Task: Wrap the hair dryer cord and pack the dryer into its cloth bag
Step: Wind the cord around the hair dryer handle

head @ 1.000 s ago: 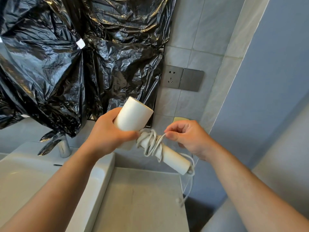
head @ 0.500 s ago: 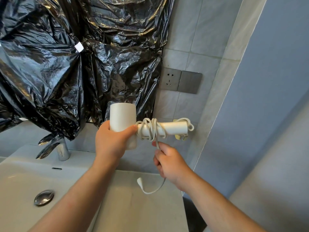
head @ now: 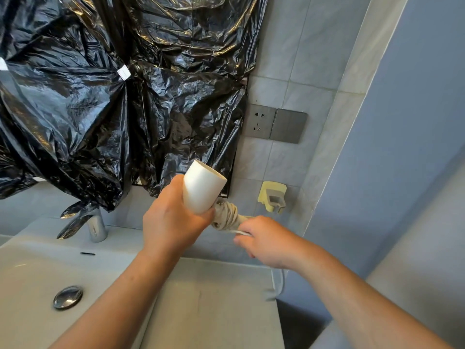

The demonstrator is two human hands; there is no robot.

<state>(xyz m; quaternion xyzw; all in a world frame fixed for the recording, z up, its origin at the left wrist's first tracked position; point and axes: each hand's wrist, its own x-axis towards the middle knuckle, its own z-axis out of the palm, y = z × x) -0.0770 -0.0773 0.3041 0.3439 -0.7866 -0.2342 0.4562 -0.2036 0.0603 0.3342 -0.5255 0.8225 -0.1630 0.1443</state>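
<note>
I hold a white hair dryer in front of me above the counter. My left hand grips its barrel, which points up and to the left. The white cord is coiled several times around the handle just below the barrel. My right hand covers the rest of the handle and pinches the cord's free strand. The loose end with the plug, blurred, hangs below my right wrist. No cloth bag is in view.
A white basin with a chrome tap and drain plug lies at the lower left. A grey counter is below my hands. Black plastic sheeting covers the wall. A socket and a yellow wall holder are on the tiles.
The dryer has tilted so its barrel points up-left. My right hand rose from below the handle to beside it, laying on more cord, and the hanging loose end is shorter.
</note>
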